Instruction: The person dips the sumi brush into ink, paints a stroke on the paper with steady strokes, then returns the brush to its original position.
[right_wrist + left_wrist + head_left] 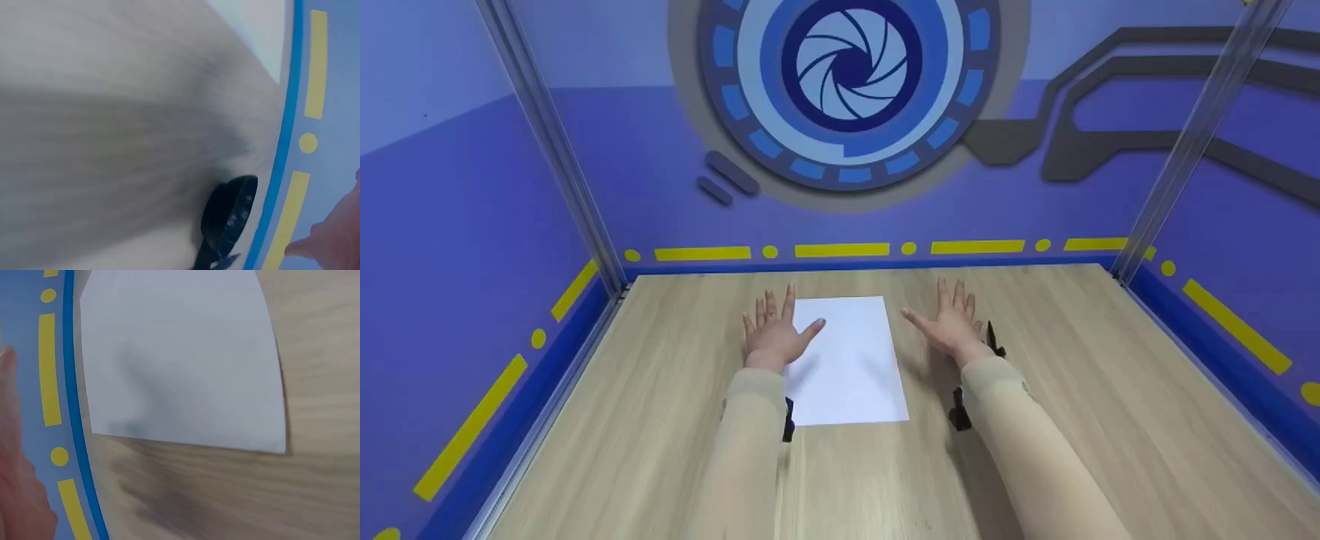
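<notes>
A blank white sheet of paper (847, 367) lies on the wooden table. My left hand (775, 337) is spread with the thumb out, overlapping the paper's left edge in the head view and holding nothing. To the right of the sheet, my right hand (952, 328) has its fingers straight and apart, also with nothing in it. The left wrist view has part of the left hand (22, 495) at its edge, with a shadow over the paper (185, 371). Beside the right hand (337, 236), the right wrist view holds a black bowl-shaped thing (229, 214) with a stem, its lower part cut off.
A dark pointed piece (994, 340) shows beside the right wrist, partly hidden by it. Black wrist-worn devices (960, 411) hang at both cuffs. Blue printed walls (855, 225) with yellow dashes enclose the table (660, 420) at the back and both sides, with metal posts (555, 142) at the corners.
</notes>
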`<state>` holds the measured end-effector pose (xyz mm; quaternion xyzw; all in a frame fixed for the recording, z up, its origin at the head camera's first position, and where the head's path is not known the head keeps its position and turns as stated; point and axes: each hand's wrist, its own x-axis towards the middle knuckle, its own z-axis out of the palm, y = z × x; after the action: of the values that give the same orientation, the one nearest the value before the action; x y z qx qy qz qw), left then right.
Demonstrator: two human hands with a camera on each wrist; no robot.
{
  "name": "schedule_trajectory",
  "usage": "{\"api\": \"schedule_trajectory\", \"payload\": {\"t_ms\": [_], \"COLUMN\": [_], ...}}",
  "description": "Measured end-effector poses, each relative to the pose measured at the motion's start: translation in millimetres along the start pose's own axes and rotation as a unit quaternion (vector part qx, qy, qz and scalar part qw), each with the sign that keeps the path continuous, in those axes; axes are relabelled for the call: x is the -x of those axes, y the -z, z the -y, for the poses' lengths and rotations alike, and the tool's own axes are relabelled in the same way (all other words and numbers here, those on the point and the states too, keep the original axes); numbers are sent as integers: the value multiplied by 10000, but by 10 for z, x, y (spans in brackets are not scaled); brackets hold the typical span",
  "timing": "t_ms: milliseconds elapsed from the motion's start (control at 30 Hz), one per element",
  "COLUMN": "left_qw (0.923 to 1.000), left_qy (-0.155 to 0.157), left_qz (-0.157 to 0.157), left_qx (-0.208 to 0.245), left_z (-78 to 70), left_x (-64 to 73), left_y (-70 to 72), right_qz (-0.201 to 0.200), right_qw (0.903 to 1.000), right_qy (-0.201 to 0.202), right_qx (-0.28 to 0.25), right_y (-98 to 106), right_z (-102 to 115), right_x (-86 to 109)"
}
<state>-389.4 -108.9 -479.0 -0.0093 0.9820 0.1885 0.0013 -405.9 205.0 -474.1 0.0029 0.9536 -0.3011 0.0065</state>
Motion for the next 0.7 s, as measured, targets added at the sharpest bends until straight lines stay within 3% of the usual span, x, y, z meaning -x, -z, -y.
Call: {"api": "schedule_trajectory", "payload": {"t_ms": [200,367,700], "left_qw": [9978,9928,9745], "left_qy": [12,10,55], "left_qz": [22,4,10], "left_qx": [665,1195,2243], "left_z": [40,49,22], "left_x": [36,65,167], "left_y": [-50,-81,-158], "right_qz": [-130,-245,-497], "right_qw": [9976,9902,9695], "right_qy": [123,191,300], "right_qx": [-666,-1362,-2383], "right_y": [-43,-43,48], "right_z": [-66,-131,-226], "right_x": [19,69,299]}}
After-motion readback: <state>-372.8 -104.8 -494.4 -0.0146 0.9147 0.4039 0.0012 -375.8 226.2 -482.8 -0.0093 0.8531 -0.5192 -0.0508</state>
